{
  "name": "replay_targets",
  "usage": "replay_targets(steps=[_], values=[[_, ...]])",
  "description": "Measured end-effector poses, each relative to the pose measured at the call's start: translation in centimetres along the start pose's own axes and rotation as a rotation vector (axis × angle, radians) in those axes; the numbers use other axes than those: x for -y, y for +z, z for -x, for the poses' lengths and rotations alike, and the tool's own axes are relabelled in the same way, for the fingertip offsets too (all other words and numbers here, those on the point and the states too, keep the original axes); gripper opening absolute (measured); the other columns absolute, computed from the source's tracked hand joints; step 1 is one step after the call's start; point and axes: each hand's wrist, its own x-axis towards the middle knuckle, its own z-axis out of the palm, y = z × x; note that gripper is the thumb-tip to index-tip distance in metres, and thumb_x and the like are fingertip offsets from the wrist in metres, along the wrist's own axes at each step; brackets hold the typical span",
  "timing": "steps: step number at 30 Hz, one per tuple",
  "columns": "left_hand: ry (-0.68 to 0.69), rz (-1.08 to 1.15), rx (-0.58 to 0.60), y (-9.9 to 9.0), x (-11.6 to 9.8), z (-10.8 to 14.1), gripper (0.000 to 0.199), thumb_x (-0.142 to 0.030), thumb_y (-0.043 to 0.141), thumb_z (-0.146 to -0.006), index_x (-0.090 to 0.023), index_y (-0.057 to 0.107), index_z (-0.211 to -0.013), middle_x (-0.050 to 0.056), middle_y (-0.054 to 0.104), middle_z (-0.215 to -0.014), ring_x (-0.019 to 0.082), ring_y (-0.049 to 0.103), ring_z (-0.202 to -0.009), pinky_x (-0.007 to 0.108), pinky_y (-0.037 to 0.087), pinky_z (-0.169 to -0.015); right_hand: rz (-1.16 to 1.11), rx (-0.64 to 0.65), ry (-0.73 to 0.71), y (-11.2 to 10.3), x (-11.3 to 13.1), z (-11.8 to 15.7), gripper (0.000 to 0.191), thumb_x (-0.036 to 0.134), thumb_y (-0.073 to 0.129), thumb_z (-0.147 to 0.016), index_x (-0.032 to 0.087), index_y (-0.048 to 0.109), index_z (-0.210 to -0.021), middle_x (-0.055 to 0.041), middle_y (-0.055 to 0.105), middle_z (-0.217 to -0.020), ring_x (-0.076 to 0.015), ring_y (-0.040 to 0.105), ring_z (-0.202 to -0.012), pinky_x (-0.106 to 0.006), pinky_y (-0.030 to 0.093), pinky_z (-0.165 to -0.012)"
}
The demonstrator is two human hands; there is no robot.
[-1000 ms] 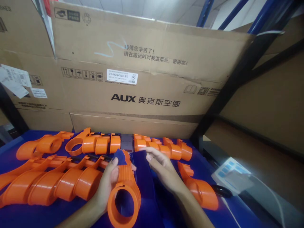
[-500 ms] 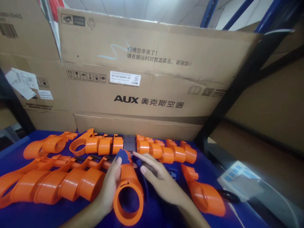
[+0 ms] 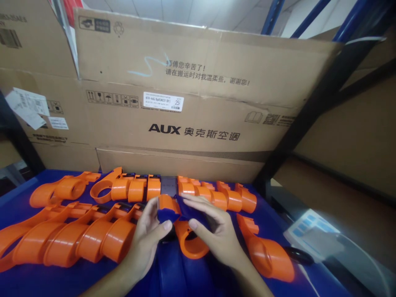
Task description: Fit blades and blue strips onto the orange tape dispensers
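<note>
Both hands hold an orange tape dispenser [image 3: 194, 247] over the middle of the blue surface, its ring pointing down and to the right. My left hand [image 3: 147, 235] is closed on its upper end, thumb against a dark blue piece [image 3: 168, 216] below an orange flap. My right hand [image 3: 216, 231] closes on the other side, fingers over a dark blue part and thumb beside the ring. Part of the dispenser is hidden behind the hands. Left of my left hand lies a row of similar orange dispensers [image 3: 89, 241].
More orange dispensers [image 3: 227, 200] stand along the back, before a large cardboard box [image 3: 198, 111]. One dispenser [image 3: 269, 255] lies at the right, near a black handle-like object [image 3: 298, 255] and a white-and-blue box [image 3: 314, 233]. A black shelf post [image 3: 297, 111] rises at the right.
The dispenser has been turned between my hands: its ring faced me low in front and now sits higher, to the right. My left thumb has moved across the blue piece.
</note>
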Motion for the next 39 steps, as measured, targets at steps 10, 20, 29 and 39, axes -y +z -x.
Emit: replay_targets(steps=[10,20,29,39], values=[[0.025,0.000,0.085,0.1,-0.2,0.1,0.058,-0.022,0.084,-0.075,-0.030,0.064,-0.129,0.005,0.063,-0.143,0.032,0.050,-0.140,0.048,0.040,-0.117,0.025,0.057,-0.006,0.0,-0.3,0.0,0.037,0.030,0.072,-0.091,0.031,0.070,-0.128,-0.0078,0.073,-0.130,-0.0296,0.066,-0.123,-0.052,0.050,-0.109],[0.087,-0.038,0.100,-1.1,0.4,0.3,0.075,-0.023,0.087,-0.070,-0.032,0.058,-0.139,0.006,0.059,-0.150,0.034,0.042,-0.146,0.044,0.040,-0.117,0.238,0.082,-0.060,-0.1,-0.5,0.3,0.055,0.042,0.078,-0.084,0.026,0.060,-0.133,-0.0112,0.071,-0.126,-0.0320,0.068,-0.115,-0.046,0.055,-0.100],[0.180,-0.304,0.023,-0.7,-0.2,-0.9,0.058,-0.030,0.087,-0.073,-0.027,0.064,-0.127,0.007,0.069,-0.132,0.032,0.060,-0.127,0.038,0.045,-0.108,0.492,0.065,-0.315,-0.2,-1.5,0.6,0.068,0.041,0.085,-0.079,0.029,0.058,-0.140,-0.0117,0.066,-0.116,-0.0297,0.066,-0.103,-0.047,0.057,-0.090],[0.200,-0.398,0.042,-0.7,-0.6,-0.4,0.046,-0.031,0.082,-0.080,-0.028,0.060,-0.120,0.004,0.070,-0.120,0.027,0.066,-0.110,0.036,0.051,-0.098,0.535,0.040,-0.383,0.2,-2.0,0.8,0.068,0.042,0.086,-0.079,0.024,0.059,-0.139,-0.0127,0.066,-0.113,-0.0290,0.065,-0.099,-0.046,0.058,-0.087]])
